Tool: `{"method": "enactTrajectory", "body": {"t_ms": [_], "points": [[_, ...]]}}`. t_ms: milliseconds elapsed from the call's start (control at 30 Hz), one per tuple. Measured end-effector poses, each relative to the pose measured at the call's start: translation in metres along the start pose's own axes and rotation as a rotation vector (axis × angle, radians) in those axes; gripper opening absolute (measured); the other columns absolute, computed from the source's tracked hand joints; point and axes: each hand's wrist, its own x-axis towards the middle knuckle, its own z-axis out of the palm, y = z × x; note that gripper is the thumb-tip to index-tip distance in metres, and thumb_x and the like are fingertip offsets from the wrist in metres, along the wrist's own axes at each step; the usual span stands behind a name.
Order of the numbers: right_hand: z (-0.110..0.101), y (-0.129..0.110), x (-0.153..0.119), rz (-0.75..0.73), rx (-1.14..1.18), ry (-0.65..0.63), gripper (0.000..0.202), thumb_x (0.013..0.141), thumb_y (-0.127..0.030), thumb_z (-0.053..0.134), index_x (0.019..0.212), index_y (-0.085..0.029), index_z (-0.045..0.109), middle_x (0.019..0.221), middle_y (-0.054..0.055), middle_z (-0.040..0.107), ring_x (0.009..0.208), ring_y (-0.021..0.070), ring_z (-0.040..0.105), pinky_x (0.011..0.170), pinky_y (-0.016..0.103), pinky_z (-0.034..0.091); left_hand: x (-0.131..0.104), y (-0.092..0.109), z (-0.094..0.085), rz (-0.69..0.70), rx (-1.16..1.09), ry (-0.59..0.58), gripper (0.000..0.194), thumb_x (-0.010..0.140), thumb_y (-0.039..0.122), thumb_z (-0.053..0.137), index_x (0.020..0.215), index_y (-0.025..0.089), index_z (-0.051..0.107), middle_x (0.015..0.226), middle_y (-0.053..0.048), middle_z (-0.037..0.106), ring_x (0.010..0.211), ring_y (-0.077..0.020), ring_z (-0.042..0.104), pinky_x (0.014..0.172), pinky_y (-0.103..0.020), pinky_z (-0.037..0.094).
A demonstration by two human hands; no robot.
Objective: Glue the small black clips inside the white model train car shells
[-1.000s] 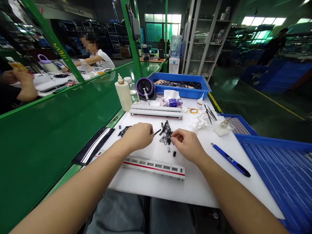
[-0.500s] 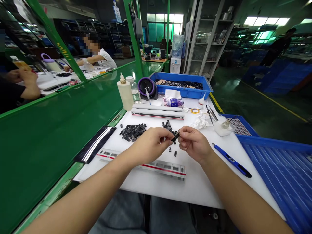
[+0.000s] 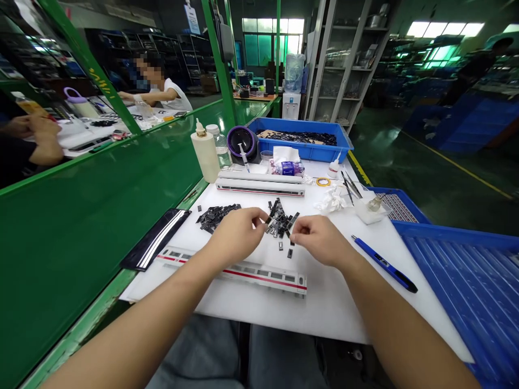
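Observation:
My left hand (image 3: 239,235) is pinched at the left side of a loose heap of small black plastic pieces (image 3: 279,220), with a dark bit showing at its fingertips. On the heap's right side my right hand (image 3: 318,237) has thumb and fingers pressed together; whether the dark bits beside them are held or lie on the table cannot be told. A larger pile of flat black pieces (image 3: 217,217) lies left of my left hand. In front of both hands a white model train car body (image 3: 263,275) with a red stripe lies partly under my left forearm.
Another white train body (image 3: 259,186) lies farther back. Behind it stand a glue bottle (image 3: 205,156), a purple-rimmed round container (image 3: 242,145) and a blue bin (image 3: 308,154). A blue pen-like tool (image 3: 383,263) and tweezers (image 3: 352,185) lie right. A co-worker (image 3: 172,94) sits beyond the green partition (image 3: 101,200).
My hands were together over a black piece and have moved apart, left hand leftward, right hand slightly lower. The heap between them is now more exposed. The view has shifted slightly.

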Motion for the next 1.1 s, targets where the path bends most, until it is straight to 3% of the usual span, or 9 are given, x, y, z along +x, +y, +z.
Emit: {"method": "enactTrajectory", "body": {"t_ms": [100,233,300,367,500,600,700,833,1100], "points": [[0.001,0.01,0.007,0.135,-0.194,-0.249,0.014,0.072,-0.017,0.061,0.059,-0.019,0.064,0.065,0.001,0.066,0.061,0.0135,0.055,0.053,0.025,0.036,0.002,-0.009,-0.003,0.001,-0.313,-0.01,0.031,0.083,0.032,0.059,0.112,0.023,0.064,0.07,0.003,0.058,0.066,-0.0168,0.054,0.065,-0.031,0.042],[0.003,0.015,0.01,0.088,-0.162,-0.076,0.004,0.069,-0.018,0.068,0.066,-0.02,0.068,0.066,0.002,0.066,0.058,0.0136,0.054,0.051,0.025,0.034,-0.002,-0.005,-0.008,0.008,-0.707,-0.049,0.026,0.078,0.033,0.068,0.099,0.02,0.062,0.071,0.003,0.056,0.071,-0.015,0.056,0.07,-0.029,0.044],[0.003,0.012,0.008,0.045,0.019,0.001,0.003,0.072,-0.022,0.069,0.074,-0.02,0.068,0.067,0.002,0.065,0.057,0.0135,0.055,0.049,0.025,0.036,-0.004,0.001,-0.009,0.01,-0.903,-0.09,0.026,0.076,0.033,0.073,0.092,0.019,0.057,0.082,0.0,0.064,0.079,-0.0152,0.06,0.079,-0.031,0.047],[0.003,0.006,0.005,-0.012,0.326,-0.033,0.011,0.077,-0.028,0.067,0.085,-0.02,0.067,0.074,0.002,0.068,0.058,0.0144,0.061,0.049,0.025,0.042,-0.006,0.007,-0.007,0.022,-0.996,-0.107,0.026,0.075,0.031,0.075,0.086,0.019,0.054,0.098,-0.004,0.069,0.085,-0.0154,0.062,0.085,-0.033,0.047],[0.007,-0.001,0.001,-0.125,0.77,0.002,0.024,0.078,-0.034,0.073,0.095,-0.018,0.067,0.087,0.007,0.074,0.067,0.0174,0.069,0.053,0.027,0.052,-0.004,0.014,0.0,0.038,-0.869,0.04,0.022,0.075,0.031,0.074,0.082,0.018,0.058,0.091,-0.002,0.068,0.08,-0.0143,0.06,0.076,-0.029,0.046],[0.008,-0.002,0.002,-0.108,0.778,0.148,0.022,0.078,-0.035,0.075,0.088,-0.017,0.068,0.077,0.005,0.072,0.061,0.0144,0.066,0.052,0.026,0.052,-0.001,0.014,0.005,0.026,-0.749,0.114,0.021,0.075,0.032,0.074,0.08,0.018,0.06,0.077,0.0,0.065,0.073,-0.0143,0.059,0.069,-0.028,0.044],[0.007,-0.001,0.004,-0.111,0.727,0.229,0.02,0.078,-0.034,0.075,0.088,-0.017,0.069,0.064,0.0,0.066,0.055,0.0122,0.062,0.052,0.026,0.053,0.0,0.016,0.007,-0.011,-0.822,0.127,0.023,0.073,0.032,0.076,0.08,0.017,0.06,0.077,0.0,0.066,0.071,-0.0133,0.058,0.067,-0.026,0.043],[0.009,-0.003,0.003,-0.115,0.739,0.212,0.022,0.078,-0.035,0.076,0.091,-0.017,0.071,0.074,0.004,0.072,0.064,0.0156,0.067,0.057,0.029,0.056,0.002,0.018,0.008,-0.035,-0.87,0.095,0.024,0.071,0.032,0.077,0.078,0.017,0.06,0.073,0.002,0.065,0.069,-0.0118,0.056,0.064,-0.025,0.041],[0.011,0.0,0.001,-0.131,0.759,0.133,0.015,0.083,-0.032,0.07,0.082,-0.018,0.07,0.063,0.0,0.064,0.057,0.0117,0.058,0.056,0.027,0.05,-0.006,0.013,0.006,0.02,-0.519,-0.102,0.019,0.08,0.036,0.069,0.089,0.019,0.073,0.082,-0.003,0.072,0.079,-0.0198,0.064,0.072,-0.031,0.046]]}}
